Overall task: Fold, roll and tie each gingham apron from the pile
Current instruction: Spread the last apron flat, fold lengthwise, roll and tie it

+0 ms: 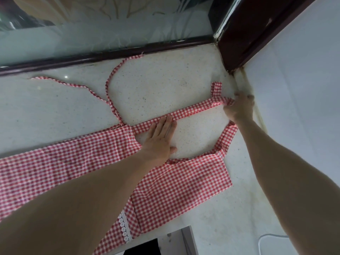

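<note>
Pinching strap, right hand

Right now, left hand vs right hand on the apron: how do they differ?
The left hand lies flat with straight fingers, pressing the neck strap near its middle; the right hand curls its fingers and pinches the strap's far end by the wall. The left hand sits nearer the apron bib; the right hand reaches further out. Both touch the same strap on the counter.

The gingham apron runs off the left edge, and the left forearm hides its middle. The right hand's fingers vanish into the bunched neck strap.
</note>
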`<state>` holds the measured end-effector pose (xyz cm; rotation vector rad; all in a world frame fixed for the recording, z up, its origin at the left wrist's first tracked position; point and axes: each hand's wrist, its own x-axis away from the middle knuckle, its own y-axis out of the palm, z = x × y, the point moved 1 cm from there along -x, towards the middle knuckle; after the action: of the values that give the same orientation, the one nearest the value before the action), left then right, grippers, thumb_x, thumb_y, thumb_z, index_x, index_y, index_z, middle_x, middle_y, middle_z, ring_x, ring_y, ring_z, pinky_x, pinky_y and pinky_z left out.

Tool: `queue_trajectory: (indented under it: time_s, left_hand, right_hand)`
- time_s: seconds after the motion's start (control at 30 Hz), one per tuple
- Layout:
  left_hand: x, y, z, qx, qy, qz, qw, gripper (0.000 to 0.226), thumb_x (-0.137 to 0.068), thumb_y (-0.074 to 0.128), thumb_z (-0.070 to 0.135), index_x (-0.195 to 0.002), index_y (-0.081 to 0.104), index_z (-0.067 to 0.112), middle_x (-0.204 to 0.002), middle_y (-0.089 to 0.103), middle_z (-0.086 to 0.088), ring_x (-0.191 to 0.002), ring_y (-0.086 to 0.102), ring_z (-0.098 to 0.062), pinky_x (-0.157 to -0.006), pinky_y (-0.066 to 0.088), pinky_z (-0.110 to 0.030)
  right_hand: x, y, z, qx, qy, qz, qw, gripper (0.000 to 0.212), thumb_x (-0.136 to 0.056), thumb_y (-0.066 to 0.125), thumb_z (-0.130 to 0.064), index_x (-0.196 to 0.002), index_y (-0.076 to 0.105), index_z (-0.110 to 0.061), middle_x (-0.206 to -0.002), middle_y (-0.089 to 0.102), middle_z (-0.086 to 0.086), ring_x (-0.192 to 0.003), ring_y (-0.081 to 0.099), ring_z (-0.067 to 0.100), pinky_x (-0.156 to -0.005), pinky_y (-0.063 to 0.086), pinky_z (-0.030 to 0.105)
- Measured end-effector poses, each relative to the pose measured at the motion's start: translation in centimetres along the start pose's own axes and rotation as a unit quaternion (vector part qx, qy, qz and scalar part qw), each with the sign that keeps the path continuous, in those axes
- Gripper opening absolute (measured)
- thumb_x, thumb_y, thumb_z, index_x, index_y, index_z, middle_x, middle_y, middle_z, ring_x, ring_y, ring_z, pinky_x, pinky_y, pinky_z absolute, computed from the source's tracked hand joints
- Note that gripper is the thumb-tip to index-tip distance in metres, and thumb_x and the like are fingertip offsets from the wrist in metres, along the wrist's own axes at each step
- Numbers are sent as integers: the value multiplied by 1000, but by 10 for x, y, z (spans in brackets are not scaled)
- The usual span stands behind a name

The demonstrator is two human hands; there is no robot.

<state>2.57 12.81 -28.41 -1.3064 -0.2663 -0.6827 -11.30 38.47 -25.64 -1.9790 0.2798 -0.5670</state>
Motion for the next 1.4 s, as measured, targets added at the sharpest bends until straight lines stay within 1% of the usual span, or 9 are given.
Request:
queue_trajectory:
  time_s: [0.17, 0.3, 0.5, 0.63, 0.8, 0.93, 1.1, 1.27, 1.4]
  left_hand:
    - [1, -2, 1, -9, -3, 0, 1000, 85, -104, 32, 46, -146, -35, 15, -151, -45, -5, -141, -37, -22, -122, -10, -45]
    - [-1, 1, 0, -7, 1, 9, 1000, 85, -103, 31, 47, -146, -35, 16, -151, -44, -4, -141, -37, -21, -122, -11, -44]
    - [-2, 5, -3, -2, 11, 21, 1000, 85, -103, 32, 47, -147, -33, 16, -152, -43, -4, -141, -37, -20, -121, -12, -44]
    - [0, 2, -2, 6, 12, 25, 1000, 86, -102, 35, 46, -149, -30, 16, -155, -39, -4, -143, -34, -20, -121, -13, -43]
    - [12, -20, 4, 137, 9, 103, 985, 83, -96, 58, 32, -157, 4, 14, -165, -1, -7, -152, -1, -22, -124, 7, -43]
    - [63, -32, -14, 237, 6, 300, 924, 33, -88, 62, 9, -121, 57, 10, -121, 58, -5, -113, 55, -20, -98, 50, -40]
    - [153, 5, -68, 255, -119, 300, 912, 11, -87, 58, 8, -95, 55, 14, -90, 51, 3, -80, 50, -15, -70, 52, -34]
    - [236, 61, -120, 193, -230, 217, 929, 33, -85, 62, 17, -116, 55, 16, -120, 48, -1, -113, 42, -22, -101, 42, -44]
    - [278, 88, -157, 208, -301, 118, 923, 65, -95, 51, 45, -151, 22, 33, -162, 8, -2, -149, 2, -29, -118, 14, -54]
  right_hand:
    - [60, 11, 18, -64, 156, 62, 984, 63, -79, 73, -25, -132, 43, -10, -130, 46, 10, -121, 46, 29, -102, 45, 46]
    - [56, 7, 39, -68, 174, 49, 981, 28, -88, 60, -25, -102, 70, -3, -93, 70, 16, -89, 68, 33, -73, 55, 36]
    - [49, -8, 44, -181, 190, 108, 959, 41, -82, 73, -26, -116, 63, -6, -113, 67, 14, -106, 66, 28, -81, 52, 31]
    - [101, 6, 14, -138, 31, 208, 968, 50, -88, 62, -16, -135, 46, -12, -139, 45, 6, -130, 43, 22, -113, 33, 37]
    - [176, 48, 10, -88, -172, 133, 972, 40, -92, 62, -18, -131, 54, -11, -145, 47, 7, -138, 39, 22, -117, 32, 39]
    - [235, 73, 2, -77, -342, 34, 936, 13, -88, 69, -11, -100, 65, -9, -103, 62, 6, -89, 57, 14, -79, 56, 30]
    - [306, 98, -31, -19, -423, -181, 888, 10, -92, 64, -14, -102, 64, -14, -98, 62, -1, -73, 54, 7, -64, 54, 25]
    - [363, 125, -61, 79, -459, -227, 855, 33, -89, 63, -34, -120, 63, -23, -124, 54, 1, -117, 45, 19, -105, 41, 46]
    - [385, 145, -75, 219, -454, -301, 809, 84, -85, 58, -64, -154, 15, -43, -166, -8, -4, -152, -15, 26, -114, -10, 62]
